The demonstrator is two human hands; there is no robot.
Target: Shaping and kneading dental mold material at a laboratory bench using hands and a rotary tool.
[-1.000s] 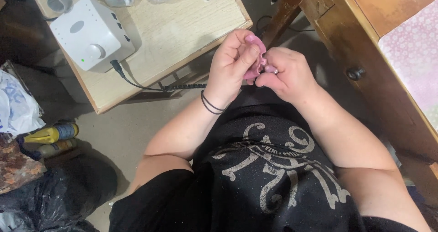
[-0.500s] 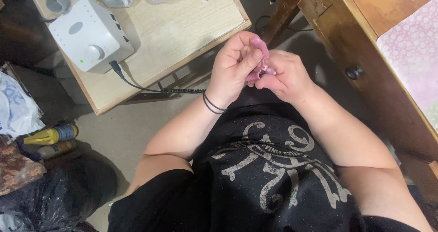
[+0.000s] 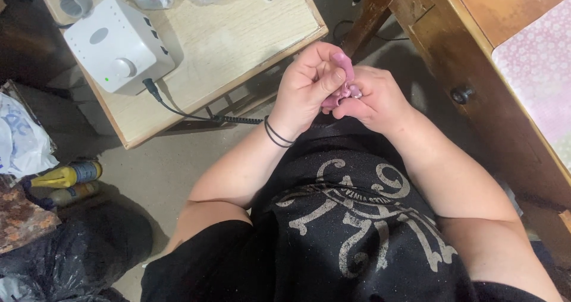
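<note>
Here, going from left to right, the things farthest out to the left of the hands are a yellow bottle lying on the floor beside a white plastic bag, with a black bag below them, all well apart from the hands. Nearer, up and to the left, stands a low wooden bench that carries a white box-shaped device with a round knob; its black cable runs off the bench edge toward the left wrist. The left hand, with thin black bands around its wrist, is curled closed around a small pink piece, its thumb pressed along the side of it. The pink piece sits right between the two hands, held up in front of the chest, and its long axis runs roughly up and away from the body, with the upper end poking out above the left fingers. The right hand comes in from the other side, touching the left one, its fingertips pinched narrow on the lower end of the pink piece, where a small pale bit shows; what that bit is I cannot tell. Both hands are equally near, the left wrapping more of it. To the right of the hands stands a brown wooden table with a dark round knob on its side.
</note>
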